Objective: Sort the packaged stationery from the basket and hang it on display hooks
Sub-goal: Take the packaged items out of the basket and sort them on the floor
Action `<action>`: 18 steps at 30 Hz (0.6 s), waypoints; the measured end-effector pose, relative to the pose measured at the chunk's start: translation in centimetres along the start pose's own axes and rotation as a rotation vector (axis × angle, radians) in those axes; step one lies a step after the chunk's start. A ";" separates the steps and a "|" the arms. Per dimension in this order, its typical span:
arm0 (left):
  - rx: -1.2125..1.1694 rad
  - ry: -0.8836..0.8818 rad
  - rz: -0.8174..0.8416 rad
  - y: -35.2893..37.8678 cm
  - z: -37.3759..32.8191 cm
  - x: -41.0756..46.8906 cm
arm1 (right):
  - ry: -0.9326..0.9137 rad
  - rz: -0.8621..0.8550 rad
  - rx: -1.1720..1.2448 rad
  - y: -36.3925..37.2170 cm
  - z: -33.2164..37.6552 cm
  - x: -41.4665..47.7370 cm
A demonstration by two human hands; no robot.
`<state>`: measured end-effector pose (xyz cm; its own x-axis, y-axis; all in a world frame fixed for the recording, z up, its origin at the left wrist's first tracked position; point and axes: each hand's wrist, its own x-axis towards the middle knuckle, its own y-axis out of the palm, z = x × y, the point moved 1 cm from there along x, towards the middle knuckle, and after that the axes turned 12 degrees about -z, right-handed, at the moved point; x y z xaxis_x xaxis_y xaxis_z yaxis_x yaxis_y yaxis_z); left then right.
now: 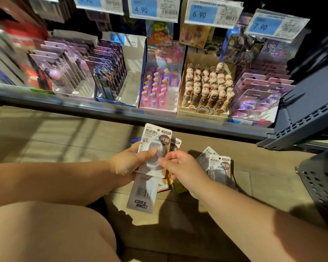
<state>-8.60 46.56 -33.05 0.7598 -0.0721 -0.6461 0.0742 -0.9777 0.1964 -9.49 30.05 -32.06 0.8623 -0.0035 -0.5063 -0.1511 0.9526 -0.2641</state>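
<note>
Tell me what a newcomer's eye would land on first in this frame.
The two hands at centre draw the eye: the left hand grips a white blister pack on top of a fanned stack, while the right hand pinches its right edge. Behind them on the shelf, a box of animal-topped pens stands out, with blue price tags hanging above.

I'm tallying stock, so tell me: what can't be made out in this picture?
Head view only.
- Rear packets in the left hand: covered by the front packet, count unclear.
- Side packets: the right hand hides whether it holds them.
- Basket: cut by the right edge, contents unseen.
- Left shelf goods: motion-blurred.
</note>
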 end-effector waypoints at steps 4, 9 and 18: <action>-0.015 0.004 0.045 0.1 0.0 -0.1 | 0.033 -0.129 0.029 0.0 0.0 0.0; -0.016 -0.015 0.078 0.3 -0.1 -0.4 | 0.074 -0.114 0.091 -0.3 0.2 -0.3; 0.022 -0.048 0.072 -0.5 0.0 -0.3 | 0.114 -0.057 0.278 0.3 -0.2 0.1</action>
<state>-8.90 47.10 -32.95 0.7307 -0.1515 -0.6657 0.0057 -0.9737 0.2278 -9.56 30.30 -32.30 0.8032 -0.0783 -0.5905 0.0472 0.9966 -0.0680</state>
